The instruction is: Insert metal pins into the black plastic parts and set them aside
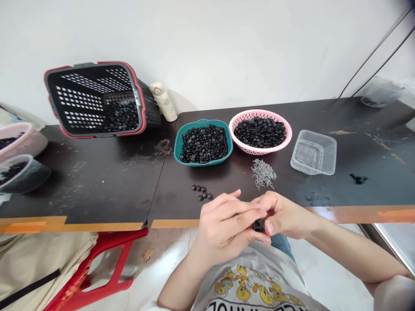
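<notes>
My left hand point(227, 224) and my right hand point(282, 214) meet above the table's front edge, pinching a small black plastic piece point(258, 225) between their fingers. Most of that piece is hidden by my fingers. Just beyond my left hand lie several small black discs point(201, 192) on the dark tabletop point(97, 185). A loose pile of short metal pins point(263, 174) sits beyond my right hand. Farther back, a teal bowl point(207, 122) and a pink perforated basket point(259, 112) both hold many black plastic pieces. A clear plastic tray point(324, 139) holds a few pins.
A black mesh basket point(94, 101) with a red rim lies tilted at the back left against the wall, with black pieces inside. Two more bowls point(19, 175) of black pieces stand at the far left. A red stool point(103, 259) stands below the table's taped edge.
</notes>
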Demonstrator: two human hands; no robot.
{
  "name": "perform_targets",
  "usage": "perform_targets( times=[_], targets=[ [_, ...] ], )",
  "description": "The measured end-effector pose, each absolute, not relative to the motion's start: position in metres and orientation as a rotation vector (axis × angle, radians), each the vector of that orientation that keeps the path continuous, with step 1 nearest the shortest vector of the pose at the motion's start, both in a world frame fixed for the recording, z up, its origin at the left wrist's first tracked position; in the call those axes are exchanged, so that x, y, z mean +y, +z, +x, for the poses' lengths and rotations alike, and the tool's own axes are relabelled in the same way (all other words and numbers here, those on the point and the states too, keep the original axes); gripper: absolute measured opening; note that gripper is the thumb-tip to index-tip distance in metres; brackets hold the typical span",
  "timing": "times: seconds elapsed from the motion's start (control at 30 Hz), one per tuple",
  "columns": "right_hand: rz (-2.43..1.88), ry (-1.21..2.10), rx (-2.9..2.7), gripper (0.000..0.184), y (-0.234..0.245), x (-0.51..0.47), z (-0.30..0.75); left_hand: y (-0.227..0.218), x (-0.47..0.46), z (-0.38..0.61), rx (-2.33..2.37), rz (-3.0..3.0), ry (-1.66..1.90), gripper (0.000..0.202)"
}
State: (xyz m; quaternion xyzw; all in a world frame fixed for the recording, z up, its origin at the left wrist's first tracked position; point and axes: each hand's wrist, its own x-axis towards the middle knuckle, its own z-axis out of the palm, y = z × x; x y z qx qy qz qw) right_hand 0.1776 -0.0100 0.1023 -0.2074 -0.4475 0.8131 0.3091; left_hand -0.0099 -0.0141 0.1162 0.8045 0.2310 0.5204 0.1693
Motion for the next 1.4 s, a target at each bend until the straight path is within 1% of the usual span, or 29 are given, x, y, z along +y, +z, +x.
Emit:
perform_targets(
  times=[0.1, 0.2, 0.3, 0.4, 0.57, 0.63, 0.73, 0.87, 0.93, 1.1, 1.23, 1.3, 1.4],
  targets=[
    [-0.502, 2.105, -1.29, 0.021, 0.106, -0.004, 0.182, 0.116, -0.014, -0.007, 0.649, 2.214, 1.49, 0.026],
    [-0.52, 2.102, -1.258, 0.02, 0.105, 0.001, 0.184, 0.115, -0.011, -0.004, 0.711, 2.185, 1.487, 0.025],
    [-0.609, 2.205, -1.119, 0.024, 0.105, 0.004, 0.184, 0.111, -0.007, -0.003, 0.789, 2.191, 1.529, 0.022],
    [-0.654, 2.297, -0.947, 0.033, 0.109, 0.003, 0.182, 0.107, -0.004, -0.002, 0.837, 2.239, 1.627, 0.02],
    [-0.714, 2.246, -0.85, 0.039, 0.113, -0.002, 0.178, 0.108, -0.003, -0.004, 0.904, 2.48, 1.609, 0.019],
    [-0.762, 2.215, -0.898, 0.041, 0.112, -0.004, 0.177, 0.113, 0.0, -0.006, 0.883, 2.597, 1.56, 0.021],
    [-0.777, 2.18, -0.964, 0.042, 0.111, -0.004, 0.178, 0.121, 0.007, -0.01, 0.845, 2.792, 1.447, 0.032],
    [-0.795, 2.172, -0.997, 0.039, 0.118, -0.001, 0.179, 0.129, 0.015, -0.013, 0.784, 2.972, 1.249, 0.046],
    [-0.813, 2.216, -1.013, 0.037, 0.123, 0.001, 0.181, 0.13, 0.016, -0.013, 0.718, 3.009, 1.211, 0.049],
    [-0.787, 2.352, -1.03, 0.038, 0.126, 0.006, 0.183, 0.125, 0.018, -0.008, 0.554, 2.935, 1.225, 0.053],
    [-0.737, 2.409, -1.024, 0.04, 0.123, 0.006, 0.181, 0.116, 0.019, -0.004, 0.487, 2.803, 1.306, 0.055],
    [-0.724, 2.406, -1.019, 0.042, 0.123, 0.005, 0.179, 0.112, 0.02, -0.003, 0.467, 2.757, 1.351, 0.055],
    [-0.746, 2.314, -1.036, 0.039, 0.123, 0.004, 0.179, 0.108, 0.024, -0.006, 0.505, 2.719, 1.408, 0.052]
  ],
)
